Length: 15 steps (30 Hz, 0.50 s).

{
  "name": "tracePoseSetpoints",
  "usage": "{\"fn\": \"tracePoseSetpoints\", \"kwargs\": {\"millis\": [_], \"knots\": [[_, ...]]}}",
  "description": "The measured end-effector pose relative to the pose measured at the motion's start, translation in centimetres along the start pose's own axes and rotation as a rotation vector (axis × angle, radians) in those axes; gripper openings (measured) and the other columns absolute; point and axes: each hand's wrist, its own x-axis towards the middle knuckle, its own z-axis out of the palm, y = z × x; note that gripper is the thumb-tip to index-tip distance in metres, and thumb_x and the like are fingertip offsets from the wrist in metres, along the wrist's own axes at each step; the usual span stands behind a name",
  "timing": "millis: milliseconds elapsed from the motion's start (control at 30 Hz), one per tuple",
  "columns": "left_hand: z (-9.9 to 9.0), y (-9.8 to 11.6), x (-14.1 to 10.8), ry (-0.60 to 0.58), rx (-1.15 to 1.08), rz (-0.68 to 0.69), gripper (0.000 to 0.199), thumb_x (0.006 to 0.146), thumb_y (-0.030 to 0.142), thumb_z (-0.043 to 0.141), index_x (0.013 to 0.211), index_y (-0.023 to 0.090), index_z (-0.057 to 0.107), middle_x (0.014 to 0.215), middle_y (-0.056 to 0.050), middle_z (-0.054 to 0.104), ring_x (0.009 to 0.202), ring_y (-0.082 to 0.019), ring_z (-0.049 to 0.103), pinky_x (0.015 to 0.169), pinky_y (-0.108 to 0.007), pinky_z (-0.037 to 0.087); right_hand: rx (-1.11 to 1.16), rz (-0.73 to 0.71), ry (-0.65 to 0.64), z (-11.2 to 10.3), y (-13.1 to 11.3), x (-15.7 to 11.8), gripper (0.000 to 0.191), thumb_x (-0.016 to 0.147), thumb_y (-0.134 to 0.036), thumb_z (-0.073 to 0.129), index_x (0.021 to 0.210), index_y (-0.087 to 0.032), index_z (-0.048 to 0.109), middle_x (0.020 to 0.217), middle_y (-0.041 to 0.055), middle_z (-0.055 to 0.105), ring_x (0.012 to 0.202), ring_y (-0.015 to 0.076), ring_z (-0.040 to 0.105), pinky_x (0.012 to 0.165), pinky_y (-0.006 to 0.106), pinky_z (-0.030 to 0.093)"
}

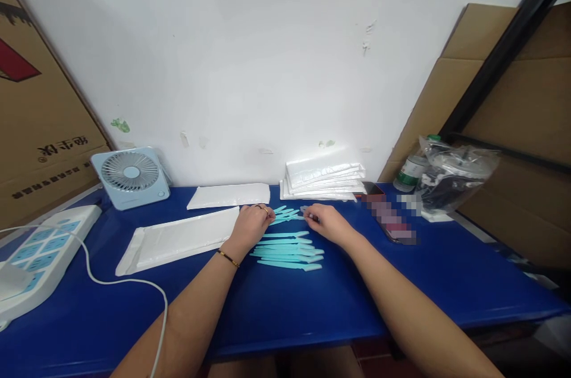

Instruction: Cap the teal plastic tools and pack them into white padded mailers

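Turquoise eyebrow razors with pale blade ends lie in a loose row [288, 252] on the blue table, between my forearms. Beyond that row, a smaller fanned bunch of the same razors [285, 213] spans the gap between my hands. My left hand [253, 224], wearing a ring and a bracelet, has its fingers closed on the handle ends of this bunch. From the other side, my right hand [328, 222] pinches the pale tip of one razor; its curled fingers partly hide the grip. A white padded envelope [182, 239] lies beside my left hand.
Another envelope [228, 195] and a stack of white envelopes [325, 173] lie along the wall. A small blue fan [131, 178], a power strip [49, 256] and its white cable are left. At right are a phone [387, 214], a bottle [410, 171] and a plastic bag [450, 179].
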Motion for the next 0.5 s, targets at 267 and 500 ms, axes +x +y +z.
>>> {"fn": "tracePoseSetpoints", "kwargs": {"millis": [267,500], "knots": [[-0.1,0.3,-0.4,-0.146,-0.052,0.055,0.016,0.083,0.034,0.056,0.084,0.024,0.068,0.085,0.0,0.068,0.082,-0.017,0.061,0.076,-0.028,0.039,0.14,0.12,-0.042,-1.9,2.4,-1.0,0.018,0.08,-0.022,0.053,0.087,-0.018,0.069,0.076,0.0029,0.068,0.065,0.015,0.06,0.06,0.024,0.043],[0.9,-1.0,0.1,-0.082,-0.01,-0.041,0.018,0.083,0.03,0.056,0.093,0.023,0.069,0.098,-0.003,0.067,0.091,-0.018,0.061,0.076,-0.026,0.043,-0.13,0.331,0.095,-1.8,4.9,-0.9,0.013,0.074,-0.022,0.058,0.079,-0.018,0.069,0.074,0.0042,0.067,0.068,0.0174,0.059,0.063,0.026,0.041]]}}
